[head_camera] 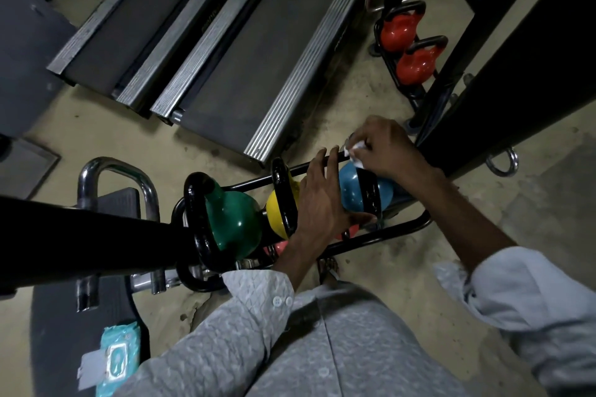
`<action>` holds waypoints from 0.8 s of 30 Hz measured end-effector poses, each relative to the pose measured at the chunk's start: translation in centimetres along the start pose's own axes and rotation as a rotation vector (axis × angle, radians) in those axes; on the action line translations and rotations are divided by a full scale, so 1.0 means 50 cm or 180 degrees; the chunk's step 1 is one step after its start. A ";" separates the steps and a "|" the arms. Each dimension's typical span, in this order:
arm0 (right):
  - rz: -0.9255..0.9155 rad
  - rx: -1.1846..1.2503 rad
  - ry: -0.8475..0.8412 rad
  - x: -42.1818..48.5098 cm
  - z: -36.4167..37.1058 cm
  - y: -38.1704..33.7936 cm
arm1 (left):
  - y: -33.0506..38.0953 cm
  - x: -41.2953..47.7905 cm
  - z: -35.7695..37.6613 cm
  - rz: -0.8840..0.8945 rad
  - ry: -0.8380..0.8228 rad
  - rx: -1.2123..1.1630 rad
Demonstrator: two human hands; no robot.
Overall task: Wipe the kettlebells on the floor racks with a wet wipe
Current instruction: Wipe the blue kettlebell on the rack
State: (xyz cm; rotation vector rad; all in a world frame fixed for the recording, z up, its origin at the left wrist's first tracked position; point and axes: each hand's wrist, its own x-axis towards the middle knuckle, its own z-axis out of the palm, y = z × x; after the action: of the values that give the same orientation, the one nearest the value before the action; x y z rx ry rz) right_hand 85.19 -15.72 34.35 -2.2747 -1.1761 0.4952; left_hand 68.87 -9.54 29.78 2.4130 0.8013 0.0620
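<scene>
**Tight rack, open floor on 2 sides**

The 3 kettlebells on the near rack (380,237) sit close together. The left hand (317,200) fills the gap between the yellow kettlebell (277,213) and the blue kettlebell (351,190), which it holds. The right hand (387,151), pinching the wet wipe (354,151), is at the rack's far end, just beside a black upright post (503,74) that closes off that side. A thick black bar (96,235) crosses over the green kettlebell (233,222). Bare floor (193,151) lies open between the rack's far rail and the treadmill ends (258,145), and again along the near rail.
</scene>
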 end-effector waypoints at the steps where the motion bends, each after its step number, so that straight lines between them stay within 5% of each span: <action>1: 0.0114 0.0235 0.0095 0.011 0.002 0.007 | 0.002 0.001 -0.001 0.0015 -0.0007 0.0033; 6: 0.0602 0.1121 0.0363 0.015 0.031 0.053 | 0.003 0.005 -0.004 0.0133 -0.0005 0.0122; 24: 0.0082 0.0838 0.1360 -0.286 0.163 0.049 | -0.016 0.029 -0.017 0.0734 -0.0176 -0.0092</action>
State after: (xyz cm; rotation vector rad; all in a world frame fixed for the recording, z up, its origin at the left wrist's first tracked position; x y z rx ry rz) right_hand 74.41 -26.43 27.52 -2.0351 -0.8169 0.1470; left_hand 69.43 -7.78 29.86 2.4580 0.4913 0.0961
